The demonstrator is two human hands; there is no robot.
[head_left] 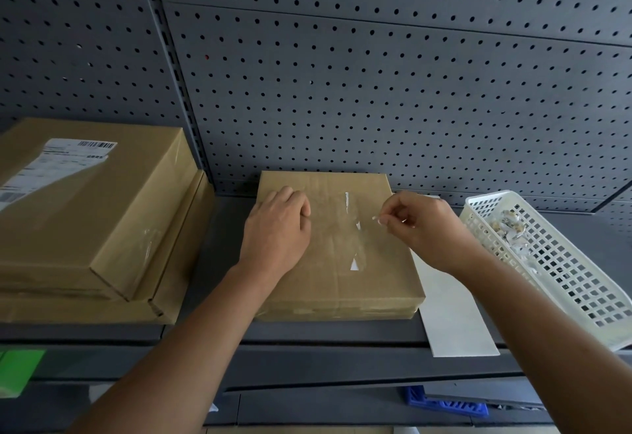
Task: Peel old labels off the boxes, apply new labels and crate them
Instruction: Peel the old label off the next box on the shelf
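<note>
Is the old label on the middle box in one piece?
No, only small white scraps lie on the middle box, and the right hand pinches one.

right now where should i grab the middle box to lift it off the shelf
Probably its two front corners, coming from your side: the box lies flat with its far end close to the pegboard, and the front end is the free one. Your left hand rests on top; your right hand pinches a label scrap.
</note>
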